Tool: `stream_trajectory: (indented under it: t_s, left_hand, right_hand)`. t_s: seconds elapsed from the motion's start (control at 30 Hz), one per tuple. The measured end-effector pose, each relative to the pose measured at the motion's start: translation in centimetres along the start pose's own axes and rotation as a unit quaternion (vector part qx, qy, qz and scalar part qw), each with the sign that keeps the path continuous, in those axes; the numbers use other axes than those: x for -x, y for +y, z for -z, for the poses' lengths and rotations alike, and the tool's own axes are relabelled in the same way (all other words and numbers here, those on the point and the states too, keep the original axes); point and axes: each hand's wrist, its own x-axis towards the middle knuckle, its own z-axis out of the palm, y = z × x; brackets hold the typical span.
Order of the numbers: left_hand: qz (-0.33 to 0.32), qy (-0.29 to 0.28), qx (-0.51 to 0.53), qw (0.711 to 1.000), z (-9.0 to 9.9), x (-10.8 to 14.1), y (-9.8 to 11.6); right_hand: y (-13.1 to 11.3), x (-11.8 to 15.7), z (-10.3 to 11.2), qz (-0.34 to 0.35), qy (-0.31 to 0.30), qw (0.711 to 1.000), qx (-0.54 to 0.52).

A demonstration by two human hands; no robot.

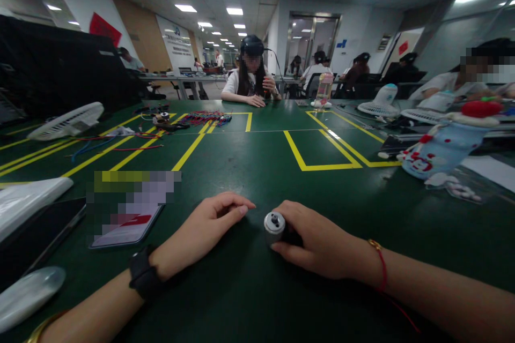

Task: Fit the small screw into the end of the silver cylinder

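Note:
My right hand point(309, 238) is wrapped around a small cylindrical motor point(274, 221), thumb on the near side and fingers behind. The motor stands upright, its silver end face up, with a short dark shaft at the centre and small holes beside it. Its lower part is dark and partly hidden by shadow and my fingers. To the left, my left hand point(217, 220) rests on the green tabletop point(241, 171) with its fingers stretched out and the thumb alongside. Nothing is held in it, and a small gap separates it from the motor.
A phone point(132, 220) lies left of my left arm, beside a white mouse point(32, 292). Bundled coloured wires point(209, 118) lie farther back. At right stand a blue cup point(440, 150) and a small plastic bag point(458, 190). Another person point(249, 80) sits across the table.

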Motion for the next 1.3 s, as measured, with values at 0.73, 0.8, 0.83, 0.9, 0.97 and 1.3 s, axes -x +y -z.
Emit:
stream_trajectory:
  t_s: [0.73,0.8,0.83,0.9,0.97,1.3]
  left_hand:
    - [-0.113,0.023,-0.044,0.992,-2.1,0.3,3.7]
    - [-0.109,0.035,-0.027,0.993,-1.9,0.4,3.6]
    - [-0.107,0.041,-0.019,0.993,-1.8,0.4,3.5]
    - [-0.098,0.051,-0.013,0.994,-1.3,0.5,3.2]
    - [-0.084,0.05,-0.025,0.995,-0.8,0.6,2.6]
    - [-0.097,-0.044,-0.198,0.974,0.5,0.1,0.2]
  right_hand:
    - [0.0,0.0,-0.2,0.025,0.008,1.0,0.014]
    - [0.1,0.0,-0.2,0.021,0.01,1.0,0.014]
    - [0.1,0.0,-0.3,0.019,0.011,1.0,0.014]
    - [0.1,0.0,-0.2,0.016,0.009,1.0,0.011]
    - [0.1,0.0,-0.1,0.013,0.006,1.0,0.009]
    - [0.2,-0.1,-0.1,0.008,0.002,1.0,0.002]
